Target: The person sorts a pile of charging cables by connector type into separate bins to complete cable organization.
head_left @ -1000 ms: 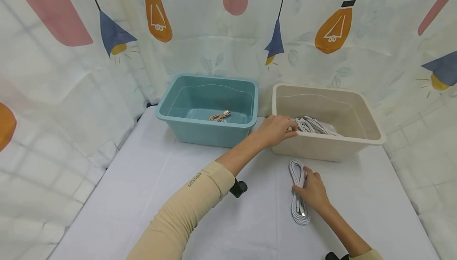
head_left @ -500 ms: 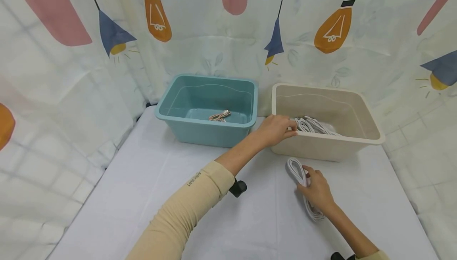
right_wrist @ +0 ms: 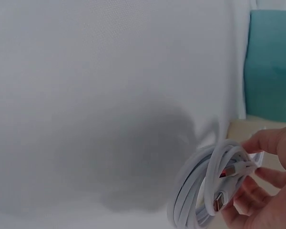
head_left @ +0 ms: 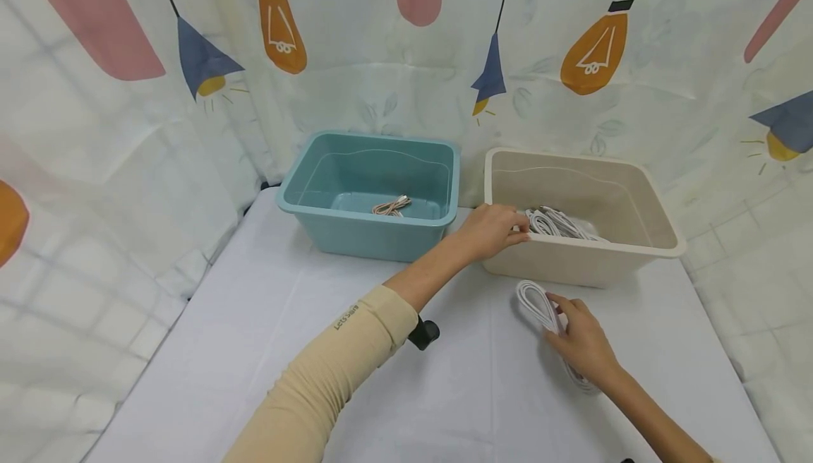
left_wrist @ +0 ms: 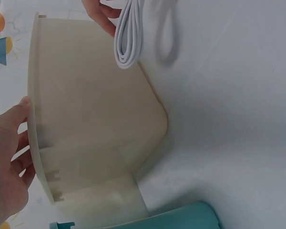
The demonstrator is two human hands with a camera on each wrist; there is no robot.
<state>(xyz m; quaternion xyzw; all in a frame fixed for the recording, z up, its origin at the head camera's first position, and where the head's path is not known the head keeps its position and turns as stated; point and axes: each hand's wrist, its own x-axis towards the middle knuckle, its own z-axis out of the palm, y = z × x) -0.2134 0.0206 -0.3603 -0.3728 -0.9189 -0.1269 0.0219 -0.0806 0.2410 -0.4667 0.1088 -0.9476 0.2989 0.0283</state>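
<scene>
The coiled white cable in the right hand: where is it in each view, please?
Head: coiled white cable at lower right, in the right hand, in front of the beige bin.
Left wrist: top centre, hanging beside the bin's wall.
Right wrist: bottom right, held in the fingers.
Shared landmark: the beige bin.

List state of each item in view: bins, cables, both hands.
Beige bin: upright on the table, white cables inside.
Teal bin: upright, one pinkish cable on its floor.
White cable coil: coiled, lifted off the table, shadow beneath.
Cables in beige bin: piled loosely.
Left hand: gripping the beige bin's rim.
Right hand: holding the white cable coil.
</scene>
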